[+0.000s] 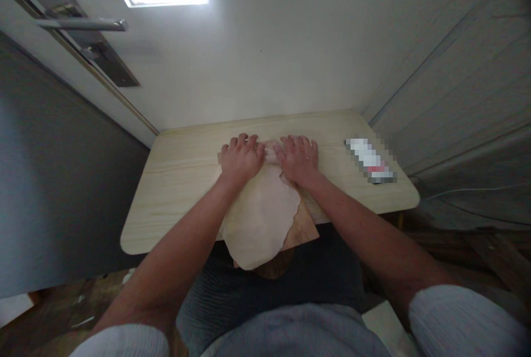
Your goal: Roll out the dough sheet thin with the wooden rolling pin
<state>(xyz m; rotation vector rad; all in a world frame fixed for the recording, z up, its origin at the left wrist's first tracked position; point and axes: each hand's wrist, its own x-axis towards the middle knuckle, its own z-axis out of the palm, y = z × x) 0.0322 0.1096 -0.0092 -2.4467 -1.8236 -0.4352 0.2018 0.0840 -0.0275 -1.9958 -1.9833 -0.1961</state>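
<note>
A thin, pale sheet with a wavy edge [265, 210], which looks like rolled-out dough, lies over a brown wooden board [305, 227]. Its near end hangs past the front of the table. At the far end the sheet is bunched into a narrow fold or roll. My left hand [243, 157] is palm down on the left part of that fold, fingers curled over it. On the right part my right hand [299, 157] does the same, its thumb close to my left thumb. Both hands hide most of the fold and what lies under the fingers.
The light wooden table [178, 180] stands against a white door [265, 58] with a metal handle [83, 24]. To the right on the tabletop lies a blurred-out flat object [369, 161]. A grey panel [62, 180] borders the left side, and a cable [477, 188] runs at the right.
</note>
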